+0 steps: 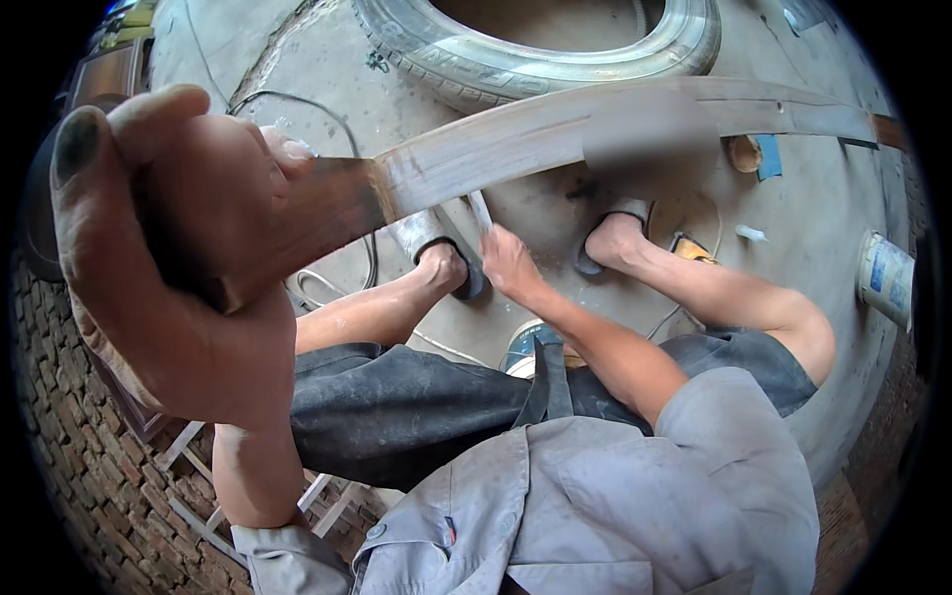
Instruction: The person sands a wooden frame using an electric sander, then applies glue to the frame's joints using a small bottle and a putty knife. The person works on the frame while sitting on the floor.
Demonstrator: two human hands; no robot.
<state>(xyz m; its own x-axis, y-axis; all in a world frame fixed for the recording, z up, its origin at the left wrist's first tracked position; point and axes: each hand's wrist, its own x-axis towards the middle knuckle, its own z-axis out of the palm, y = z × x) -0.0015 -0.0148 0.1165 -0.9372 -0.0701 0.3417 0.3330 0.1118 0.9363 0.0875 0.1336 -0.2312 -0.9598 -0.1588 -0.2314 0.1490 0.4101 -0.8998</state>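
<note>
A long, slightly curved wooden piece (476, 149) runs from the left across the upper view to the far right. Its left end is brown and bare, while the rest has a pale, whitish surface. My left hand (164, 332) is wrapped round that brown end, with the thumb and fingers closed on it. Below the wooden piece, my right hand (511, 266) is closed on a thin, pale, flat strip-like tool (480, 211), whose exact kind I cannot make out. Its tip sits just under the wood's lower edge; whether they touch is unclear.
A large tyre (535, 59) lies on the concrete floor ahead. A blue-and-white bucket (886, 281) stands at right, and another container (526, 347) sits between my legs. A cable (349, 139) loops at left. A yellow-and-black object (691, 248) lies by my right foot.
</note>
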